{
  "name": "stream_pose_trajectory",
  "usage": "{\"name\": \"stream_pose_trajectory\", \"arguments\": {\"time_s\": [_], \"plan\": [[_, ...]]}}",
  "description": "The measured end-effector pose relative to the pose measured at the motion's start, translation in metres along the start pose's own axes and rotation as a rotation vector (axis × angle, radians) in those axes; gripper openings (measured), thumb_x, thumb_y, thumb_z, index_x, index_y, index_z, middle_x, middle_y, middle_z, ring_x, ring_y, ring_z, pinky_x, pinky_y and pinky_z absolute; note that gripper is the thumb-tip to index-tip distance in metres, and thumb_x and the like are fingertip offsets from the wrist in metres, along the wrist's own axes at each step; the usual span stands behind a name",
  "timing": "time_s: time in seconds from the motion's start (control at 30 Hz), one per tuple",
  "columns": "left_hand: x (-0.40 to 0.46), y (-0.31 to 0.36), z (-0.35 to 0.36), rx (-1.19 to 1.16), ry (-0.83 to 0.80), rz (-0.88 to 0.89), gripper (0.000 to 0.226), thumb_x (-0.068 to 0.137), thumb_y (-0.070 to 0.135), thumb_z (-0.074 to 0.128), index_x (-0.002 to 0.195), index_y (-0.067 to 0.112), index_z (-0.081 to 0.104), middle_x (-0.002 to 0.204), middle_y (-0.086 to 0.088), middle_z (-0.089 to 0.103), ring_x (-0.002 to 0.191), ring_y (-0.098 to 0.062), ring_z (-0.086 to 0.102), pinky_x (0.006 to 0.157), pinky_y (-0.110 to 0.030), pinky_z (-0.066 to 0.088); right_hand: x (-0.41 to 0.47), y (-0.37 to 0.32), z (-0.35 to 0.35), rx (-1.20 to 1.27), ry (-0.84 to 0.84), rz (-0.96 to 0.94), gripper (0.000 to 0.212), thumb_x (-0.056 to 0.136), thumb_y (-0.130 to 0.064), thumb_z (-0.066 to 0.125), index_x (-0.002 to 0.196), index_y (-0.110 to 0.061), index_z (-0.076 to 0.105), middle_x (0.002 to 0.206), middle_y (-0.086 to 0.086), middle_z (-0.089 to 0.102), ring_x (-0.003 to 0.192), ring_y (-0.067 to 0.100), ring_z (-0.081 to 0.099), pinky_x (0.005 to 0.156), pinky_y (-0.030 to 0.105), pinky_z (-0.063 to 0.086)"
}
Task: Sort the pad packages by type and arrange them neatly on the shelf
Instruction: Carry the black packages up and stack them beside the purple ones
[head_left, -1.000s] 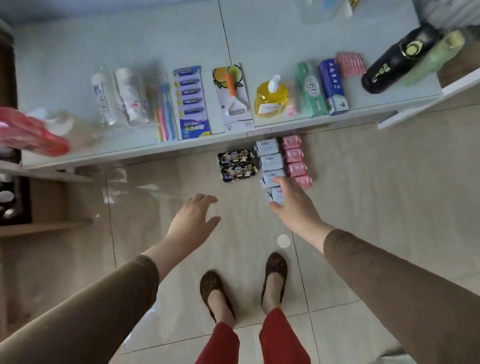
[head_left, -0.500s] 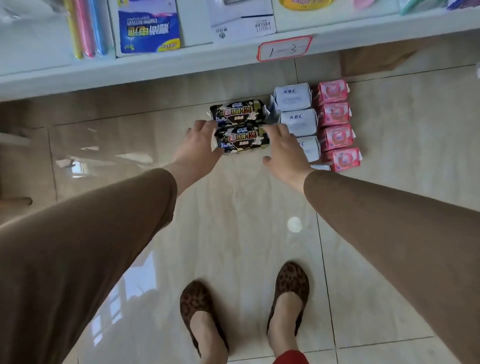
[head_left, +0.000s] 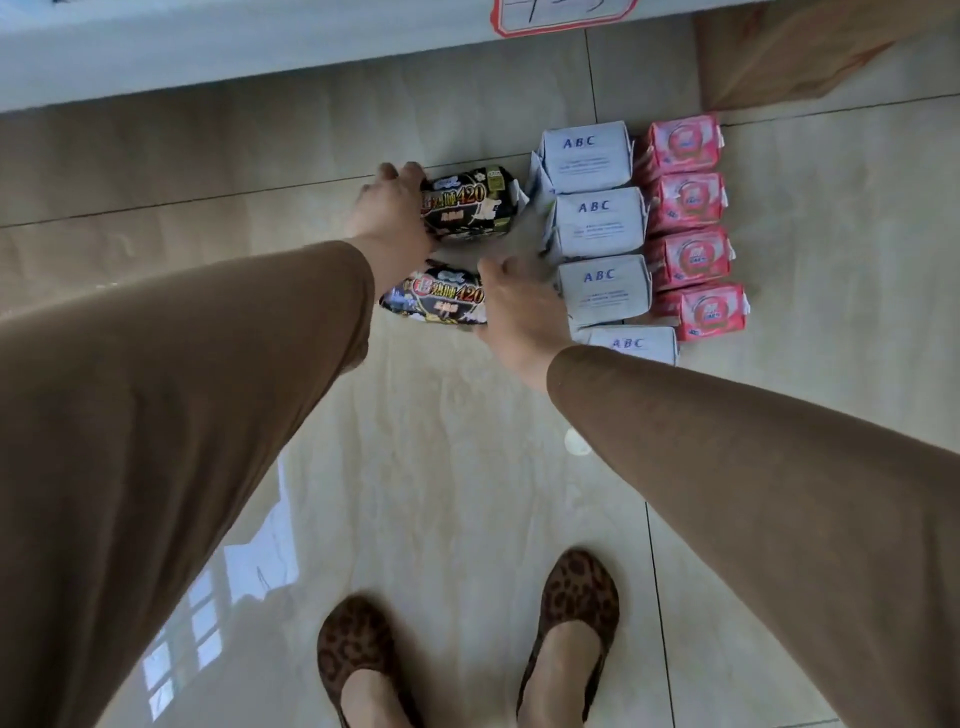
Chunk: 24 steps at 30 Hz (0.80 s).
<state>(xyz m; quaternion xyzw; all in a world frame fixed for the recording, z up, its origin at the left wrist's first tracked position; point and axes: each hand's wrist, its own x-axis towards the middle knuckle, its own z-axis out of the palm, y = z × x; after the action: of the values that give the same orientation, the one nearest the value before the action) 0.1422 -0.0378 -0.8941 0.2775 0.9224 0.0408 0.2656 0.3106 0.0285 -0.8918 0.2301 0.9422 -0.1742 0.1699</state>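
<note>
All pad packages are on the tiled floor (head_left: 467, 467) just below the white shelf edge (head_left: 208, 57), in three columns. Left column: two black "420" packs; far black pack (head_left: 470, 205) and near black pack (head_left: 436, 299), small gap between them. Left hand (head_left: 389, 213) grips the far black pack at its left end, fingers (head_left: 400, 171) curled over its top-left corner. Right hand (head_left: 519, 306) is on the right end of the near black pack, fingers look curled round it but the grasp side is hidden, so only partly sure. Middle column: four white ABC packs (head_left: 597, 223) stacked front to back, touching. Right column: four pink packs (head_left: 688, 228), touching the ABC column. Red-bordered label (head_left: 561, 15) on the shelf edge, writing cut off. Brown sleeves, leopard-print shoes (head_left: 566, 623) at bottom
</note>
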Motion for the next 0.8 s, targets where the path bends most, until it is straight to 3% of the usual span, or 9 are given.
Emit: {"name": "stream_pose_trajectory", "arguments": {"time_s": [0.2, 0.33, 0.43, 0.57, 0.7, 0.73, 0.8], "plan": [[-0.047, -0.019, -0.014, -0.058, 0.016, 0.051, 0.05, 0.081, 0.024, 0.075, 0.125, 0.012, 0.054, 0.115, -0.015, 0.055, 0.101, -0.038, 0.057, 0.077, -0.039, 0.045, -0.062, 0.015, -0.019, 0.258, -0.121, -0.045, 0.048, 0.079, -0.021, 0.076, 0.117, -0.01, 0.049, 0.11, 0.012, 0.057, 0.095, 0.032, 0.059, 0.066, 0.033, 0.038], [-0.121, -0.024, -0.073, -0.11, 0.007, 0.048, 0.046, 0.08, 0.032, 0.075, 0.12, 0.021, 0.056, 0.11, -0.006, 0.06, 0.092, -0.033, 0.062, 0.069, -0.036, 0.046, -0.133, 0.014, -0.082, 0.412, -0.15, -0.002, 0.045, 0.076, -0.025, 0.076, 0.113, -0.017, 0.05, 0.107, 0.002, 0.057, 0.089, 0.023, 0.06, 0.067, 0.034, 0.044], [-0.184, -0.017, -0.14, -0.169, 0.021, 0.059, 0.046, 0.078, 0.036, 0.075, 0.119, 0.032, 0.056, 0.108, 0.003, 0.064, 0.09, -0.026, 0.064, 0.066, -0.031, 0.042, -0.187, 0.006, -0.15, 0.562, -0.168, 0.082, 0.046, 0.072, -0.026, 0.078, 0.108, -0.025, 0.048, 0.102, -0.007, 0.059, 0.087, 0.014, 0.06, 0.072, 0.036, 0.05], [-0.269, 0.003, -0.255, -0.197, 0.079, 0.1, 0.044, 0.075, 0.043, 0.075, 0.112, 0.041, 0.051, 0.094, 0.015, 0.062, 0.087, -0.019, 0.061, 0.06, -0.029, 0.04, -0.254, -0.014, -0.266, 0.79, -0.12, 0.18, 0.054, 0.07, -0.022, 0.081, 0.109, -0.034, 0.045, 0.1, -0.016, 0.064, 0.086, -0.004, 0.063, 0.072, 0.028, 0.05], [-0.347, 0.024, -0.386, -0.203, 0.153, 0.195, 0.05, 0.073, 0.046, 0.078, 0.116, 0.036, 0.054, 0.093, 0.004, 0.056, 0.095, -0.023, 0.055, 0.072, -0.038, 0.051, -0.306, -0.046, -0.403, 0.934, -0.042, 0.167, 0.058, 0.067, -0.022, 0.082, 0.117, -0.03, 0.054, 0.116, 0.0, 0.067, 0.106, 0.018, 0.068, 0.094, 0.045, 0.055], [-0.365, 0.027, -0.419, -0.205, 0.183, 0.228, 0.05, 0.073, 0.046, 0.078, 0.115, 0.033, 0.055, 0.088, 0.005, 0.053, 0.095, -0.024, 0.054, 0.073, -0.039, 0.052, -0.318, -0.057, -0.438, 0.94, -0.012, 0.15, 0.057, 0.066, -0.024, 0.083, 0.116, -0.035, 0.056, 0.116, 0.001, 0.066, 0.105, 0.015, 0.068, 0.094, 0.041, 0.055], [-0.399, 0.032, -0.483, -0.214, 0.243, 0.294, 0.048, 0.075, 0.043, 0.078, 0.115, 0.027, 0.057, 0.085, 0.005, 0.054, 0.098, -0.026, 0.053, 0.074, -0.039, 0.05, -0.34, -0.08, -0.508, 0.909, 0.054, 0.119, 0.058, 0.067, -0.024, 0.087, 0.108, -0.054, 0.058, 0.114, -0.01, 0.063, 0.098, -0.008, 0.064, 0.086, 0.014, 0.052]]}}
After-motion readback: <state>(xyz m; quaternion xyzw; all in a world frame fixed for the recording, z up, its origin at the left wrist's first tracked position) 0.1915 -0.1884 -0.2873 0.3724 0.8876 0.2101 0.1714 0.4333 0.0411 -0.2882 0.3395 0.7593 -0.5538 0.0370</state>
